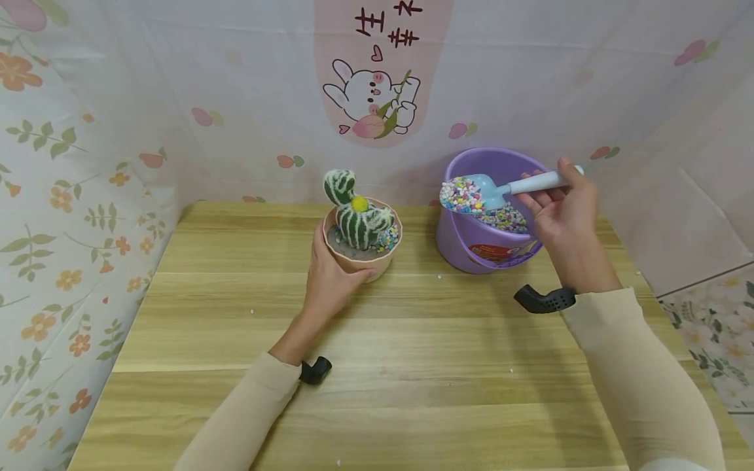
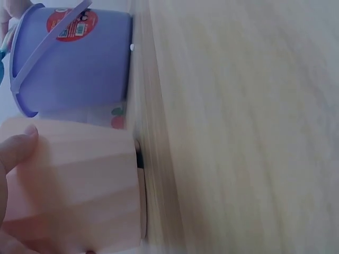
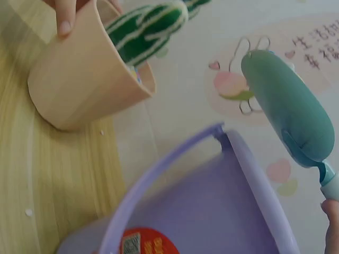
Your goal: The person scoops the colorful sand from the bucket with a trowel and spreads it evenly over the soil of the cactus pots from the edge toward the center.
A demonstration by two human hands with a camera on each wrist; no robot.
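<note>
A pink pot (image 1: 360, 258) with a green striped toy cactus (image 1: 355, 212) stands on the wooden table (image 1: 377, 366). My left hand (image 1: 330, 278) grips the pot's near side, its thumb on the pot wall (image 2: 74, 185). My right hand (image 1: 559, 209) holds the handle of a light blue scoop (image 1: 501, 190) heaped with coloured pebbles (image 1: 462, 195) over the purple bucket (image 1: 483, 248). In the right wrist view the scoop's underside (image 3: 288, 108) hangs above the bucket's rim (image 3: 175, 164), with the pot (image 3: 85, 87) to the left.
Floral fabric walls close in the table on the left, back and right. The purple bucket (image 2: 74, 58) stands just right of the pot and holds more pebbles. Small white specks lie on the wood. The near half of the table holds only my forearms.
</note>
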